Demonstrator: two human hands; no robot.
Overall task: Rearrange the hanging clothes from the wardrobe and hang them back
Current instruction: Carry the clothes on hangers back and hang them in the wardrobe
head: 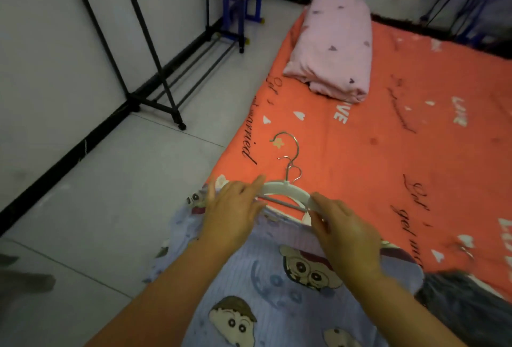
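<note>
Hanger [285, 190] (white) against garment [266, 285], left hand [232, 211] flat over one end, right hand [346, 233] pinching other.

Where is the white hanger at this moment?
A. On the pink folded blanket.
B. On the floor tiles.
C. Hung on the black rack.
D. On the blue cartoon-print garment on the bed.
D: the white hanger lies at the top of the blue cartoon-print garment on the orange bed sheet, left hand resting on one end, right hand pinching the other.
</note>
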